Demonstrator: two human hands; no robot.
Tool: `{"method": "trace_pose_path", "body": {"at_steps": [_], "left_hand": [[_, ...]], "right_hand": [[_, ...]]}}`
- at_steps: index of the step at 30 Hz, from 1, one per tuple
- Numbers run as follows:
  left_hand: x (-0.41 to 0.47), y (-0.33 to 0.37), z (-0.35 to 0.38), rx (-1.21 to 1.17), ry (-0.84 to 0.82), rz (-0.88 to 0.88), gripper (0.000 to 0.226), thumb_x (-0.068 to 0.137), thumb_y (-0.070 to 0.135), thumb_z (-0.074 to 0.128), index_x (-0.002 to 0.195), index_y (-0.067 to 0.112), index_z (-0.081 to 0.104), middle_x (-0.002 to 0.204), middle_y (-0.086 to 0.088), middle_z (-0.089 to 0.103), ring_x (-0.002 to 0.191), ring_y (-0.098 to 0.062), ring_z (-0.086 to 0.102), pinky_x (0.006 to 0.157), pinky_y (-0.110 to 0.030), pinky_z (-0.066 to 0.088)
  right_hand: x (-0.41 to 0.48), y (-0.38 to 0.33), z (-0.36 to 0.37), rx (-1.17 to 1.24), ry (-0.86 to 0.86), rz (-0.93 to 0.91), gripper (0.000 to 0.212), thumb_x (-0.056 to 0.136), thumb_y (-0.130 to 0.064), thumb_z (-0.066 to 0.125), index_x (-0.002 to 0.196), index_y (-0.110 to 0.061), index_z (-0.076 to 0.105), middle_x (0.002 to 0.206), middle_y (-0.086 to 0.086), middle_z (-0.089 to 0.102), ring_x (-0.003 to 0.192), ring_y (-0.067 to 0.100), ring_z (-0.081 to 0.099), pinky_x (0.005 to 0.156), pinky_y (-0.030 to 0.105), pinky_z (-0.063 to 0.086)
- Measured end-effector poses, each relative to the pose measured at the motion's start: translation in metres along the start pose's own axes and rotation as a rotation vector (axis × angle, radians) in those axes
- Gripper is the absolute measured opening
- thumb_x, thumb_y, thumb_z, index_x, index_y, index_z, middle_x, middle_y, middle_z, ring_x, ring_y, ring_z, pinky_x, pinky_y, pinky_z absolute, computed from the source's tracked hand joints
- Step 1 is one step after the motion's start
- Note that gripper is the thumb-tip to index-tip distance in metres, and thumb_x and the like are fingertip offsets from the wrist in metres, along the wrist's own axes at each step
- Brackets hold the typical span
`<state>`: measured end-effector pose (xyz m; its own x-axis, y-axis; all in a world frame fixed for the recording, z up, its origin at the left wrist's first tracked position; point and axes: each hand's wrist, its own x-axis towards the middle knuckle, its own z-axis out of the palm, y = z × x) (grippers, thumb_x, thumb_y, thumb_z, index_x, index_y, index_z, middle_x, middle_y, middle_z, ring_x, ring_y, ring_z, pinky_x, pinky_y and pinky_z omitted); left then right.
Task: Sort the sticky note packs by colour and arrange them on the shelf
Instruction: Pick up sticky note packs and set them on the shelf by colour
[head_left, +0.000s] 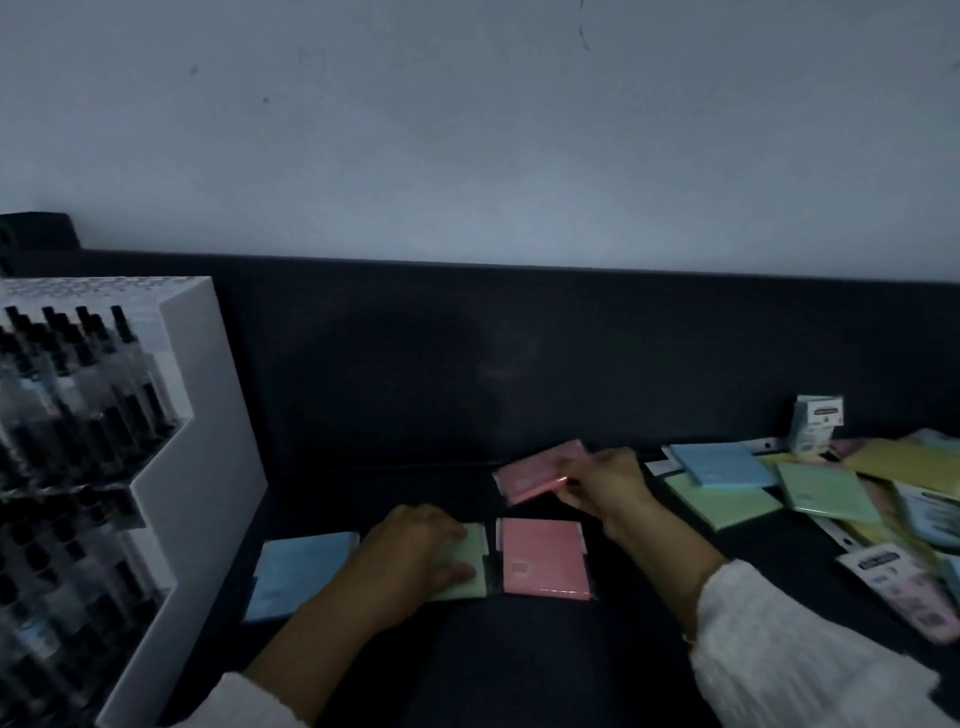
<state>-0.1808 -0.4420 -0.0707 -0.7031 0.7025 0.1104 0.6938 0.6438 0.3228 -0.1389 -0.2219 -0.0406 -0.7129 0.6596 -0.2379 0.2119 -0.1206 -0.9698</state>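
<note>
Standing by the shelf, I see a white pen display (182, 415) filling the left end, with dark-capped pens racked in its tiers. Just right of it, a blue pack (296, 571) lies flat near the front edge. Next comes the left hand (415, 556), laid on top of a green pack (474, 553) with fingers and thumb stretched out toward the right. It looks to be pressing the pack down rather than gripping it.

Just beside the green pack, a narrow gap apart, a lying pink pack (543, 556) sits flat and square to the shelf front. Directly on the far side of it, the right hand (602, 486) pinches a held pink pack (535, 470) by its right end. That pack hangs tilted, its long axis running left to right, a little aslant. The pink pile therefore lies to the near side of the held pack. The right hand already has the pack, and the left is busy on the green. I judge the move needs a short draw toward the near edge and a levelling so the two pinks sit square.

Farther right, a loose heap (826, 491) of blue, green and yellow packs overlaps untidily, with a small printed box (815, 423) standing behind it.

The shelf surface (519, 649) is dark and matt, backed by a dark panel (467, 364) below a pale wall (467, 130). The room is dim.
</note>
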Motion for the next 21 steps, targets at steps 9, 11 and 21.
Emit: {"method": "trace_pose_path", "body": {"at_steps": [9,11,21], "left_hand": [[-0.002,-0.013,0.006,-0.075,0.005,-0.005,0.048,0.084,0.045,0.059,0.129,0.033,0.048,0.136,0.012,0.042,0.122,-0.01,0.035,0.105,-0.028,0.03],[-0.004,-0.013,0.007,-0.058,0.019,0.033,0.047,0.088,0.043,0.055,0.133,0.034,0.045,0.142,0.014,0.034,0.126,-0.01,0.03,0.108,-0.027,0.027],[-0.009,-0.004,0.008,-0.018,0.001,0.121,0.09,0.059,0.076,0.016,0.137,0.036,0.036,0.144,0.018,0.029,0.13,-0.006,0.024,0.105,-0.021,0.02]], "right_hand": [[-0.003,0.019,-0.001,-1.157,-0.234,-0.735,0.043,0.093,-0.04,0.048,0.134,-0.024,0.049,0.152,0.0,0.027,0.142,0.022,0.02,0.115,0.038,0.021],[-0.006,0.029,0.007,-1.295,-0.427,-0.614,0.049,0.095,-0.05,0.036,0.141,-0.033,0.035,0.158,-0.006,0.01,0.146,0.018,0.003,0.117,0.044,0.005],[-0.015,0.044,0.007,-1.405,-0.27,-0.664,0.05,0.095,-0.055,0.027,0.142,-0.037,0.032,0.153,-0.005,0.025,0.137,0.022,0.022,0.111,0.045,0.022]]}}
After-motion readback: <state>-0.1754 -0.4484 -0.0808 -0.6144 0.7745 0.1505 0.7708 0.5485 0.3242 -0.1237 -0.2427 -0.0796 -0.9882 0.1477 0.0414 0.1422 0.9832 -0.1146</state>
